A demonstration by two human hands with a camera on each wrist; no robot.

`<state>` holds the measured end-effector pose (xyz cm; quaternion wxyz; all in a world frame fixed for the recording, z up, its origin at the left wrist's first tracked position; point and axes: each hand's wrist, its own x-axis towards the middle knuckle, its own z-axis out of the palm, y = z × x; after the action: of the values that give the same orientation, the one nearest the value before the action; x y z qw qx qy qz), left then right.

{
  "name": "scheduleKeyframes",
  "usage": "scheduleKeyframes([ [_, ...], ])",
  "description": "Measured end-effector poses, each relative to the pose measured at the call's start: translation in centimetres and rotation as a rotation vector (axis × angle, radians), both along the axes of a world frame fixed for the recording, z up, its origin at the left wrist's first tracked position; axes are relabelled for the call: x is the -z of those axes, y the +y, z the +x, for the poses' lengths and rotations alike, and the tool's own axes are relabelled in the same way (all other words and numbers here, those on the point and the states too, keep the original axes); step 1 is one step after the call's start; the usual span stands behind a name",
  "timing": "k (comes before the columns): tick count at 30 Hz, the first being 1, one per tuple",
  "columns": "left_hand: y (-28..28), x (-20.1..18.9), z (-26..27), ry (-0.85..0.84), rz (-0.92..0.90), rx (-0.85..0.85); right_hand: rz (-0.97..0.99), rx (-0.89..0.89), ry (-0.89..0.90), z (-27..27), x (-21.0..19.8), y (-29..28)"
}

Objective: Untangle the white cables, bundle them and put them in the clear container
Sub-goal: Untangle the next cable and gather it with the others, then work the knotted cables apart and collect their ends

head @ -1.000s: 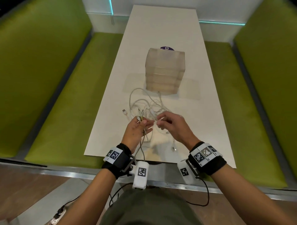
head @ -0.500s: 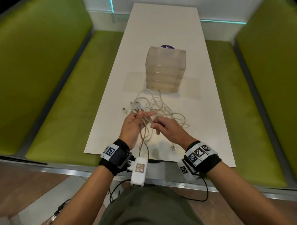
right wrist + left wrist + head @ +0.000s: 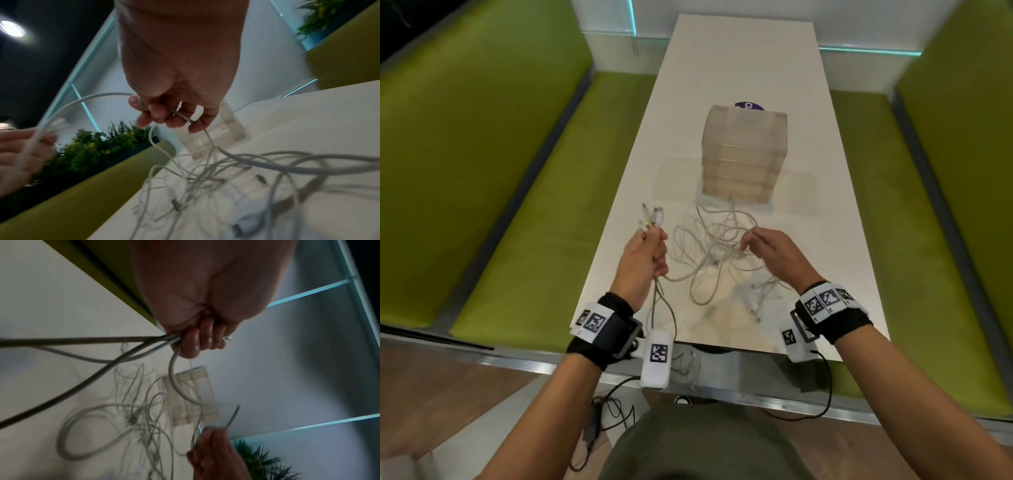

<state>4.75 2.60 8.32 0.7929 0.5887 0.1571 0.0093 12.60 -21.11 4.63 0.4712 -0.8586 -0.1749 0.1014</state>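
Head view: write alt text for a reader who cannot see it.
Two hands pull apart tangled white cables over a white table: the left hand grips several connector ends, the right hand pinches one strand. A clear container stands beyond, between green benches.

The thin white cables point(image 3: 709, 246) form one loose tangle of overlapping loops on the white table, just in front of the clear container. Several strands rise from the heap: one group with its connector ends point(image 3: 652, 216) protruding upward at the left, one single strand lifted at the right. The clear rectangular plastic container point(image 3: 744, 154) stands upright behind the tangle, ribbed with horizontal bands, with no cables in it.
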Motion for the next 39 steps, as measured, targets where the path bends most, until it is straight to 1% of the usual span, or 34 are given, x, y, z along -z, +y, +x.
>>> scheduleKeyframes([
  [2, -1.3, 0.6, -0.1, 0.046, 0.067, 0.068, 0.011, -0.005, 0.016, -0.5, -0.6, 1.1],
  [5, -3.2, 1.2, -0.2, 0.07, 0.15, 0.188, -0.066, 0.028, -0.009, -1.4, -1.5, 2.7],
  [8, -4.7, 1.4, -0.2, 0.013, 0.207, 0.219, -0.165, -0.079, -0.1, -2.6, -2.3, 4.2],
  [10, -5.2, 1.4, -0.1, -0.002, 0.17, 0.164, -0.19, -0.146, -0.112, -3.3, -2.7, 4.8],
  [13, -4.9, 1.6, 0.0, -0.017, 0.109, 0.089, -0.206, -0.201, -0.09, -3.4, -2.9, 4.9],
  [16, -3.8, 0.9, 0.0, -0.076, -0.032, 0.034, -0.275, -0.271, -0.06, -2.5, -1.8, 4.1],
  [18, -2.2, 0.1, 0.0, -0.099, -0.157, -0.04, -0.261, -0.243, -0.026, -1.6, -0.6, 2.8],
  [21, 1.0, -0.9, -0.1, -0.124, -0.29, -0.195, -0.269, -0.137, 0.015, -0.5, 0.7, 0.2],
  [23, 2.9, -1.3, -0.3, -0.13, -0.288, -0.274, -0.265, -0.084, 0.032, 0.0, 1.2, -1.1],
  [25, 3.6, -1.0, -0.2, -0.097, -0.171, -0.3, -0.245, -0.07, 0.004, 0.1, 1.2, -1.2],
  [27, 2.8, -0.4, -0.2, -0.034, 0.005, -0.263, -0.24, -0.078, -0.039, 0.1, 0.6, -0.5],
  [29, 1.1, 0.3, -0.4, 0.048, 0.196, -0.16, -0.233, -0.13, -0.088, -0.1, 0.0, 0.9],
  [31, -1.0, 0.8, -0.7, 0.105, 0.313, -0.037, -0.217, -0.201, -0.16, -0.5, -0.4, 2.3],
  [33, -3.1, 0.8, -1.0, 0.123, 0.345, 0.086, -0.263, -0.266, -0.224, -1.1, -0.7, 3.5],
  [35, -4.5, 0.6, -1.0, 0.137, 0.344, 0.194, -0.341, -0.284, -0.286, -1.4, -1.3, 4.3],
  [37, -4.8, 0.5, -1.0, 0.14, 0.356, 0.254, -0.383, -0.287, -0.318, -1.4, -1.7, 4.6],
  [39, -4.6, 0.6, -0.7, 0.14, 0.373, 0.279, -0.38, -0.296, -0.321, -1.4, -1.9, 4.6],
])
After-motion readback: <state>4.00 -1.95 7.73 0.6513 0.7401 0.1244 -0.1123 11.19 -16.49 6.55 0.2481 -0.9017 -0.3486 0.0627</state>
